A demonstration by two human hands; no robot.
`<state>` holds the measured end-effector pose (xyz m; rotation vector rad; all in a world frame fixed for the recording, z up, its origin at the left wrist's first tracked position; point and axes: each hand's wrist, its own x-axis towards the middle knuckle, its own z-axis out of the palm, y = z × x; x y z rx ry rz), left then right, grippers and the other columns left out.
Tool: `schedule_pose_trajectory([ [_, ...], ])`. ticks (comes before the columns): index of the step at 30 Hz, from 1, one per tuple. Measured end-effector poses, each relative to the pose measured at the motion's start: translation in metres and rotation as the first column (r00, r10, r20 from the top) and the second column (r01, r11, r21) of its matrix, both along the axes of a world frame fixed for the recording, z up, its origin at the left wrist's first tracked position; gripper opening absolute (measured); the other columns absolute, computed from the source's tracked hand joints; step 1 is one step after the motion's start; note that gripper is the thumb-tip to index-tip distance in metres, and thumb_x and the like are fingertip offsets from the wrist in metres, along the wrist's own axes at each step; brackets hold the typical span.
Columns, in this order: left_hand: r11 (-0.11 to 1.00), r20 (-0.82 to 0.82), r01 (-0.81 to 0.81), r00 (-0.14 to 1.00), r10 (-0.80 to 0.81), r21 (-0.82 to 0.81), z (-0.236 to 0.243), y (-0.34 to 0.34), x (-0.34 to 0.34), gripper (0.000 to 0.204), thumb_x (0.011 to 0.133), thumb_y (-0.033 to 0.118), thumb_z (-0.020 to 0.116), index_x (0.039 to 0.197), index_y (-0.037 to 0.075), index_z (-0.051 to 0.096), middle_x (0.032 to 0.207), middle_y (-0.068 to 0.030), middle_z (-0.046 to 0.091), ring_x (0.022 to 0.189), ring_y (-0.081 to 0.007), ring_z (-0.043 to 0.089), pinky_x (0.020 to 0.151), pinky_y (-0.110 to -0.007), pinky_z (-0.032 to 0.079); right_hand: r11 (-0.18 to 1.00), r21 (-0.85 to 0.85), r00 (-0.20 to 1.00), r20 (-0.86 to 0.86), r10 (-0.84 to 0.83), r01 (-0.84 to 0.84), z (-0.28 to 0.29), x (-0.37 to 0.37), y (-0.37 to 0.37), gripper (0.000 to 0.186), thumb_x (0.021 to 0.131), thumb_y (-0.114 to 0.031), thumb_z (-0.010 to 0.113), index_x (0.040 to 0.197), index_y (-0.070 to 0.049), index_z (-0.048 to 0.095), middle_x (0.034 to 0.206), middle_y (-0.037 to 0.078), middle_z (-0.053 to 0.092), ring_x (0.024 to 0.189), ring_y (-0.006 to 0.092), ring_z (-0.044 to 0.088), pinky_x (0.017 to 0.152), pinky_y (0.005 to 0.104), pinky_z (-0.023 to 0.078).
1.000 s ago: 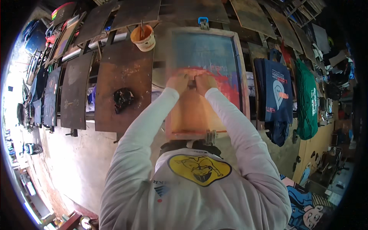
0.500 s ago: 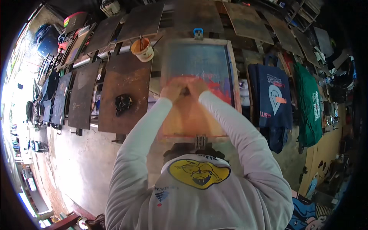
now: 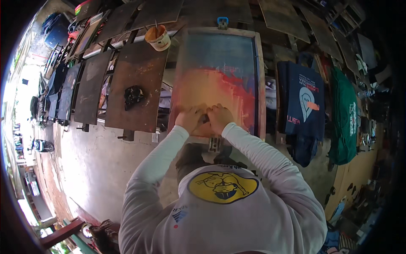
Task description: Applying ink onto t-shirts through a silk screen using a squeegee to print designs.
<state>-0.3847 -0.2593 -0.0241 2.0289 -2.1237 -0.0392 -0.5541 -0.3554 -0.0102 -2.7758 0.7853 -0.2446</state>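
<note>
A wooden-framed printing screen point(image 3: 224, 48) lies in front of me, blue-grey in its far part, with orange-yellow and red ink smeared over its nearer part. Both my hands are near its front end, fingers curled over a squeegee point(image 3: 205, 119), which is mostly hidden under them. My left hand point(image 3: 189, 118) is closed on its left part and my right hand point(image 3: 220, 117) on its right part. A metal clamp point(image 3: 214, 144) sits at the screen's near edge, and a blue-handled clamp point(image 3: 223, 23) at its far edge.
An ink bucket point(image 3: 158, 41) with a stick stands on the boards at upper left. A black crumpled lump point(image 3: 133, 97) lies on a board point(image 3: 148, 67) to the left. Navy printed bags point(image 3: 298, 89) and green ones point(image 3: 342, 110) are on the right. More boards point(image 3: 89, 93) line both sides.
My hands and the squeegee have moved toward me, from the middle of the screen down to its near end, leaving more orange-yellow ink exposed behind them.
</note>
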Motion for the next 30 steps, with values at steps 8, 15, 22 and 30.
schedule_pose_trajectory([
  [8,0.979,0.005,0.101,0.995,-0.104,0.177,0.018,-0.119,0.065,0.037,0.084,0.032,0.069,0.115,0.012,0.067,0.112,-0.012,0.068,0.107,-0.0318,0.065,0.089,-0.043,0.054,0.993,0.114,0.986,-0.169,0.007,0.013,0.026,0.053,-0.106,0.025,0.081,-0.029,0.072,0.099,-0.011,0.073,0.098,0.018,0.072,0.094,0.0363,0.07,0.083,0.047,0.056],
  [15,0.974,-0.032,0.058,0.998,-0.052,0.218,0.021,-0.193,0.099,0.038,0.086,0.034,0.068,0.115,0.009,0.066,0.123,-0.0142,0.063,0.112,-0.0338,0.063,0.092,-0.046,0.053,0.979,0.047,0.97,-0.153,-0.189,0.198,0.019,0.098,-0.167,0.028,0.08,-0.036,0.072,0.096,-0.013,0.073,0.096,0.018,0.072,0.092,0.0379,0.07,0.08,0.0491,0.056],
  [22,0.99,0.082,0.141,0.987,-0.14,-0.007,-0.025,-0.16,0.109,0.031,0.086,0.022,0.064,0.115,0.009,0.059,0.112,-0.0115,0.064,0.106,-0.0301,0.065,0.083,-0.04,0.057,0.945,-0.059,0.924,-0.197,-0.328,0.323,-0.007,0.102,-0.115,0.016,0.076,-0.017,0.069,0.089,-0.008,0.071,0.094,0.017,0.071,0.091,0.0359,0.069,0.078,0.0479,0.056],
  [30,0.962,-0.12,0.268,0.958,-0.262,0.044,0.003,-0.068,0.088,0.027,0.09,0.02,0.055,0.115,0.012,0.06,0.115,-0.0108,0.062,0.107,-0.0287,0.063,0.085,-0.041,0.056,0.963,-0.009,0.955,-0.125,-0.27,0.271,0.008,0.072,-0.022,0.016,0.074,-0.014,0.069,0.089,-0.009,0.069,0.092,0.012,0.067,0.09,0.0326,0.066,0.079,0.044,0.054],
])
